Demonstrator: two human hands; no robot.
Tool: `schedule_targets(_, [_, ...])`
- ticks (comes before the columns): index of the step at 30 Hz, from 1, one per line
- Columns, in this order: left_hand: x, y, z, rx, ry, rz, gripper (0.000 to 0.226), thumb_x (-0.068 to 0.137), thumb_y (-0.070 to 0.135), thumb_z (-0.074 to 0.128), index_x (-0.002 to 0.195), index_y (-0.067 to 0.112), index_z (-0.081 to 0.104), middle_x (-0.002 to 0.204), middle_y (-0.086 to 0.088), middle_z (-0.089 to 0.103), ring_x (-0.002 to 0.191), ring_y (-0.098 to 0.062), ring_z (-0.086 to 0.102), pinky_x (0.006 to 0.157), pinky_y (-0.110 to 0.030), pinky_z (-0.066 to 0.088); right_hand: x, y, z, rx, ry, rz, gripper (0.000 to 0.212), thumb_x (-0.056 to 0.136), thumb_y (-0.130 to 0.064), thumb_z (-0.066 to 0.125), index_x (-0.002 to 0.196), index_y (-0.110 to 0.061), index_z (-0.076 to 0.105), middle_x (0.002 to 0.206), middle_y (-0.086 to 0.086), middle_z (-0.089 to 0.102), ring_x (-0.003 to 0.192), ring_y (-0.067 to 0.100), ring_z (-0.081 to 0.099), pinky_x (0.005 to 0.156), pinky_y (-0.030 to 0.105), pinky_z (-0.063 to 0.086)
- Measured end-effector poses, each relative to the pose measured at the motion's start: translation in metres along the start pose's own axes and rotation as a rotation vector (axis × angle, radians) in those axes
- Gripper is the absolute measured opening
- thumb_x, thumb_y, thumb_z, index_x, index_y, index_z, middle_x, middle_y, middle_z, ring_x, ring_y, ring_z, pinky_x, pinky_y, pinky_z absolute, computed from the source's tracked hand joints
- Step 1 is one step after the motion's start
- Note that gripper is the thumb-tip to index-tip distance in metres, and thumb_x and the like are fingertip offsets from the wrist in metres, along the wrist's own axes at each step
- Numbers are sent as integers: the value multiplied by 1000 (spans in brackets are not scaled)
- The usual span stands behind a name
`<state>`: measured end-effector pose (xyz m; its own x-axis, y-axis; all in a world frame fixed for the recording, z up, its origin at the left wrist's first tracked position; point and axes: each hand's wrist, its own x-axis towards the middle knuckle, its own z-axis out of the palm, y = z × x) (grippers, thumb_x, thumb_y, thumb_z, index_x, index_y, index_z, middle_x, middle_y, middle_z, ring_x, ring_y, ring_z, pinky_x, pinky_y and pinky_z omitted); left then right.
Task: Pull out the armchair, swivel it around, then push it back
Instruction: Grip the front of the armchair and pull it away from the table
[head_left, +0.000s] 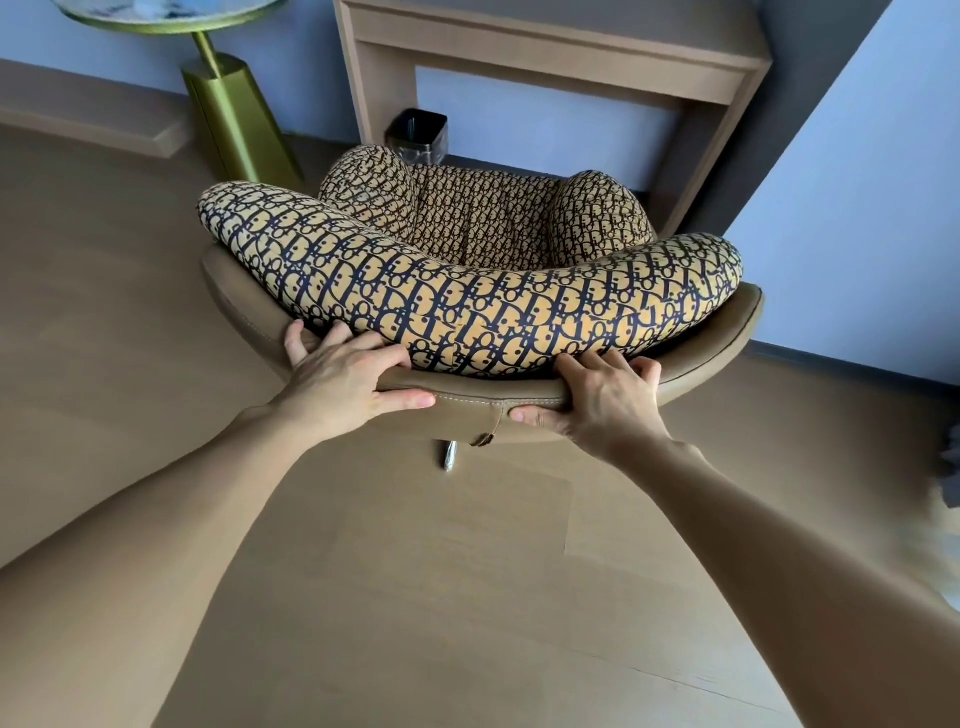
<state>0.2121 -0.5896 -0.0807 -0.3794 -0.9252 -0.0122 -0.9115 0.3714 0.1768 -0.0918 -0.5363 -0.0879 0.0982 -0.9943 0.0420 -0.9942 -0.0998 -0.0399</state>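
Armchair (467, 291) is facing the bench (545, 62). Left hand (343, 379) and right hand (597, 400) are gripping its backrest rim. Pulling out appears underway; swiveling should be following.

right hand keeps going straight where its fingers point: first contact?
Right hand already grips the armchair back rim; straight ahead, its fingers meet the patterned back cushion first, then likely the seat.
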Motion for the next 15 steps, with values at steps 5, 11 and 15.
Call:
schedule_targets(5, [29,-22,-2,13,24,20,85,61,101,15,106,44,60,109,13,60,112,-20,42,108,-63,8,30,-7,2,17,-7,22,101,62,-102,12,109,-24,56,97,3,63,101,28,53,91,51,32])
schedule_targets(11, [48,-35,-4,39,-56,20,83,63,101,17,109,44,56,114,13,58,117,-21,40,109,-66,5,46,-9,4,9,0,43,97,64,-102,14,104,-24,57,92,1,63,97,27,52,89,50,33])
schedule_targets(15, [42,-37,-12,45,-156,17,86,63,100,13,118,47,55,128,10,55,132,-29,34,111,-70,0,40,-18,1,-13,-66,72,99,65,-102,13,109,-24,56,98,1,63,101,26,51,90,49,33])
